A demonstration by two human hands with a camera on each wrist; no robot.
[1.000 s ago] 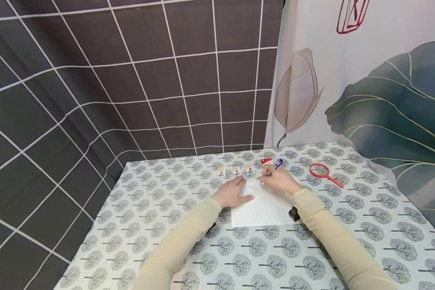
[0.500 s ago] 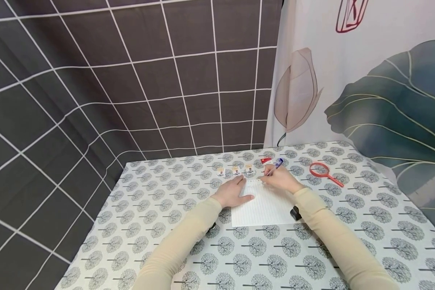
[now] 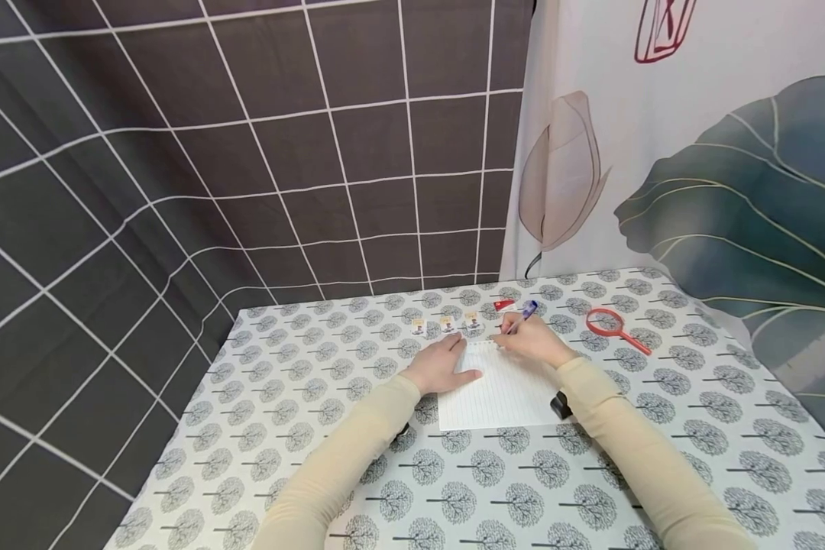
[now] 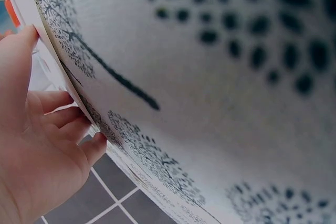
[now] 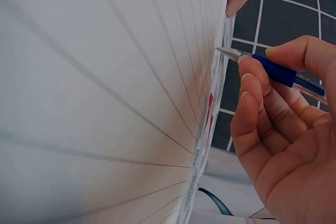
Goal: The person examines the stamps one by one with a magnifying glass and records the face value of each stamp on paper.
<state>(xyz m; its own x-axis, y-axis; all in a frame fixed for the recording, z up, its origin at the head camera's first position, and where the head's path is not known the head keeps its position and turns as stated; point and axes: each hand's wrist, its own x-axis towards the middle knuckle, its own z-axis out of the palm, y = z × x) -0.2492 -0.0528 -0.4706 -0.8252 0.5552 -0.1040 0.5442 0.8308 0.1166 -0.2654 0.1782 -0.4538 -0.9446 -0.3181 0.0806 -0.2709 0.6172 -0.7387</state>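
A lined sheet of white paper (image 3: 498, 397) lies on the tree-patterned table. My right hand (image 3: 535, 341) pinches a blue pen (image 3: 525, 313) near the sheet's top edge. In the right wrist view the pen's metal tip touches the paper (image 5: 105, 77), and thumb and fingertips close round its blue grip (image 5: 275, 70). My left hand (image 3: 440, 365) rests flat on the sheet's upper left corner, thumb spread out over the lines. The left wrist view shows those fingers (image 4: 63, 114) extended against the surface.
Several small picture cards (image 3: 448, 324) lie in a row beyond the sheet. A red card (image 3: 505, 304) lies behind the right hand. To the right is a red magnifying glass (image 3: 619, 331). A dark grid curtain (image 3: 378, 153) borders the table's back and left.
The right hand and pen have shifted very slightly to the right along the sheet's top since a second ago. The left hand keeps its place.
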